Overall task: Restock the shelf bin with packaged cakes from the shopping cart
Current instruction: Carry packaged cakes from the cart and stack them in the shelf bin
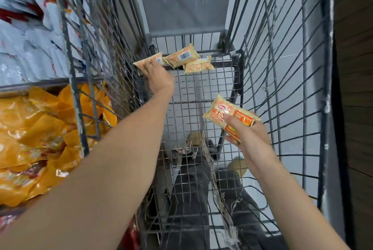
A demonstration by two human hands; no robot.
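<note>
Yellow packaged cakes (pixel 182 57), three left, lie at the far end of the shopping cart (pixel 201 92) floor. My left hand (pixel 158 76) reaches onto the leftmost cake (pixel 148 63); grip unclear. My right hand (pixel 250 134) pinches one cake (pixel 226 114) mid-cart. Best to scoop the leftmost flat, then carry both left of the cart to the shelf bin (pixel 30 128).

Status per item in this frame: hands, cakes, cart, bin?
left hand: reaching, fingers on the far-left cake
right hand: grips one cake pack
two other cakes: lying loose at the cart's far end
cart: nearly emptied
shelf bin: holds orange packs
</note>
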